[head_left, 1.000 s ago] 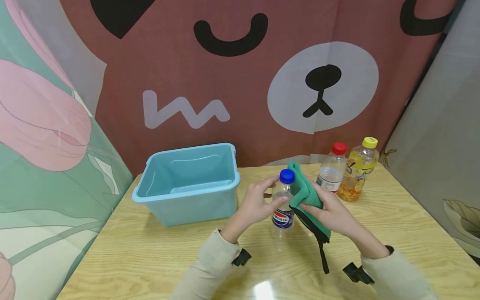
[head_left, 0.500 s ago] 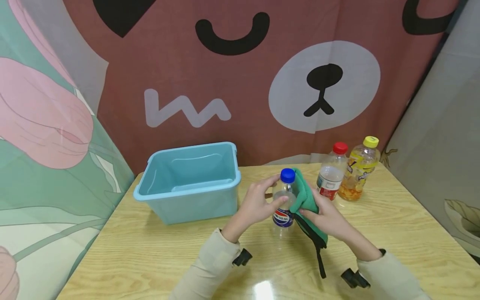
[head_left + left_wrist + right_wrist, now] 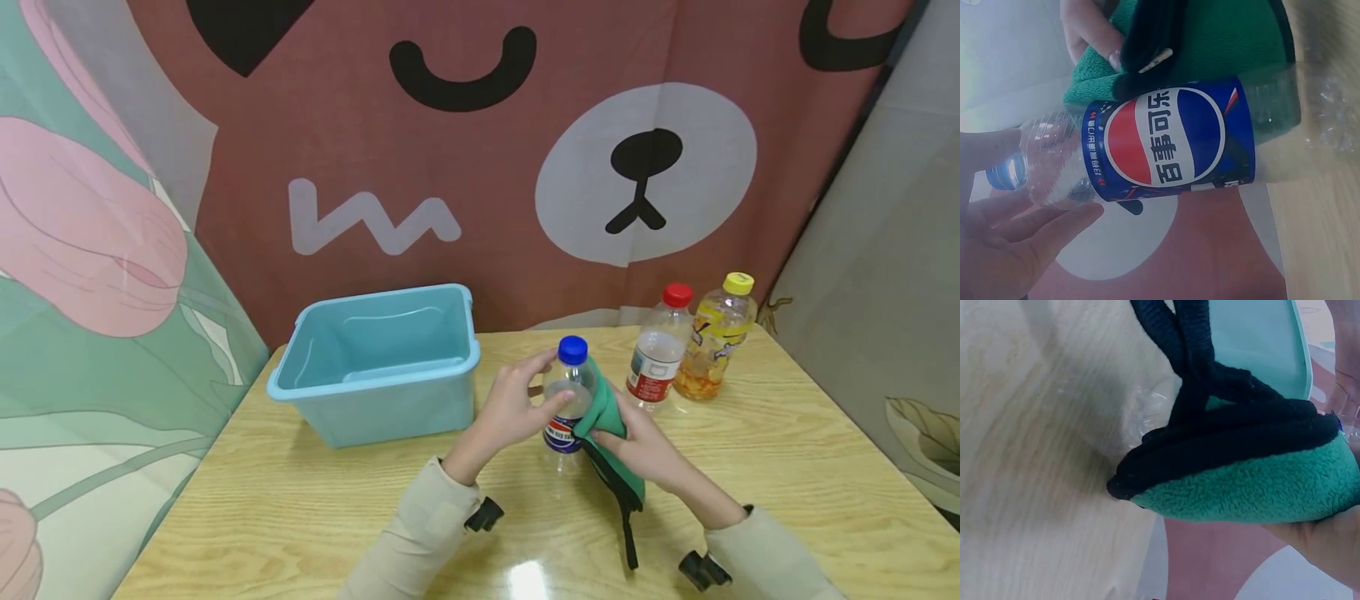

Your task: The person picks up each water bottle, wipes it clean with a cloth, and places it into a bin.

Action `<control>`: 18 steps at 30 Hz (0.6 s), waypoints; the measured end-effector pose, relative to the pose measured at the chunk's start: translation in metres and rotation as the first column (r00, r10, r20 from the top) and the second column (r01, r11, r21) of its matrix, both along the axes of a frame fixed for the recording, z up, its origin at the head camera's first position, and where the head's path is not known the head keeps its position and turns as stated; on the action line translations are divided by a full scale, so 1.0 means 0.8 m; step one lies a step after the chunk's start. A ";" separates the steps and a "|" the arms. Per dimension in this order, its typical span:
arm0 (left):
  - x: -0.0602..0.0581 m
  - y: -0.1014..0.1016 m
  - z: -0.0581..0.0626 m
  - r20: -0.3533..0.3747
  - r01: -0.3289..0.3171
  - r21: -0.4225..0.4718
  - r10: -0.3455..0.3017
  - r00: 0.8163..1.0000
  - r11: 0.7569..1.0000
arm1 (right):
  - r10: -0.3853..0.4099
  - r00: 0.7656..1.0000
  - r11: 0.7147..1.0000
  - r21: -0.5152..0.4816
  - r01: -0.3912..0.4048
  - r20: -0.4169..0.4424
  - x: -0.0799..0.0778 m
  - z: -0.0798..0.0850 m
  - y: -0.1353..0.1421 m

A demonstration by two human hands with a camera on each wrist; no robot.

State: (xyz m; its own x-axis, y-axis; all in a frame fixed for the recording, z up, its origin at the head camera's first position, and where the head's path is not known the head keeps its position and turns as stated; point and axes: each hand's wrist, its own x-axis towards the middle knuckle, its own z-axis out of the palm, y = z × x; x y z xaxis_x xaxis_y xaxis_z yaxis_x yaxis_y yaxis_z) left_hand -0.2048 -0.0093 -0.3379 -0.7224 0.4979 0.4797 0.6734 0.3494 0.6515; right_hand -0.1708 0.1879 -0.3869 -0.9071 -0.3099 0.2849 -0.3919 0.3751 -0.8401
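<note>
My left hand (image 3: 517, 402) holds a clear plastic Pepsi bottle (image 3: 562, 433) around its upper part, below the blue cap. The bottle stands upright on the table, with a red, white and blue label (image 3: 1169, 140). My right hand (image 3: 647, 440) grips a folded green cloth (image 3: 604, 410) with black edging and a dangling black strap. The cloth lies against the bottle's right side. In the left wrist view, the fleecy green cloth (image 3: 1229, 37) touches the bottle beside the label. In the right wrist view, the cloth (image 3: 1241, 487) hides most of the bottle.
A light-blue plastic bin (image 3: 390, 408) stands to the left on the wooden table (image 3: 300, 517). Behind my right hand are a red-capped bottle (image 3: 658, 358) and a yellow-capped bottle (image 3: 712, 346). A curtain with a bear print (image 3: 495, 167) hangs behind the table.
My right hand and the cloth have moved down and left along the bottle's side. More of the red-capped bottle's label shows. My left hand and the Pepsi bottle have hardly moved.
</note>
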 end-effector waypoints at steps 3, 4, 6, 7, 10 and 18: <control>0.000 0.000 -0.001 -0.004 -0.008 -0.001 0.008 1.000 1.000 | 0.004 1.000 1.000 0.008 -0.004 0.006 0.000 -0.004 -0.001; 0.000 0.001 -0.002 -0.005 -0.011 -0.003 0.011 1.000 1.000 | 0.006 1.000 1.000 0.007 -0.007 0.012 -0.001 -0.006 -0.001; 0.000 0.001 -0.003 -0.002 -0.015 -0.002 0.015 1.000 1.000 | 0.006 1.000 1.000 0.010 -0.006 0.028 0.000 -0.009 -0.001; 0.000 0.002 -0.004 -0.003 -0.015 0.001 0.015 1.000 1.000 | 0.007 0.999 1.000 0.006 -0.007 0.035 0.000 -0.010 -0.002; 0.000 0.003 -0.005 -0.008 -0.021 0.008 0.021 1.000 1.000 | 0.004 0.999 1.000 0.001 -0.004 0.051 0.000 -0.012 -0.002; 0.003 0.010 -0.004 -0.032 -0.082 0.012 0.082 0.996 0.997 | -0.007 0.998 1.000 -0.015 0.008 0.067 0.001 -0.013 -0.001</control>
